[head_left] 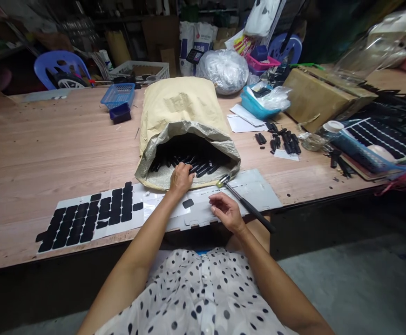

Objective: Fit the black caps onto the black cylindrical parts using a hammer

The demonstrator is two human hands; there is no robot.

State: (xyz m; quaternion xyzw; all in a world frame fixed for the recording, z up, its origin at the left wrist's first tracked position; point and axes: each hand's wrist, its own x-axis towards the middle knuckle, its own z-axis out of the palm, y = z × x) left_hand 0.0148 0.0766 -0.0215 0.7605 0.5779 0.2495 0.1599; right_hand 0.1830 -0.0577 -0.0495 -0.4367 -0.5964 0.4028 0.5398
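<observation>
Several black pieces (205,170) against left fingers (182,168), in sack (185,111); right fingers (219,197) apart.

Dim, cluttered room, brighter over the tabletop (91,135). Tabletop wide, wood-grain, pinkish brown, runs off left edge. Two blue plastic chairs on far side: left chair (51,58), right chair (296,46) partly hidden. Behind: brown cardboard (160,35), white printed sacks (203,35), back in shadow. Grey floor (332,279) lower right, dark under tabletop edge.
</observation>
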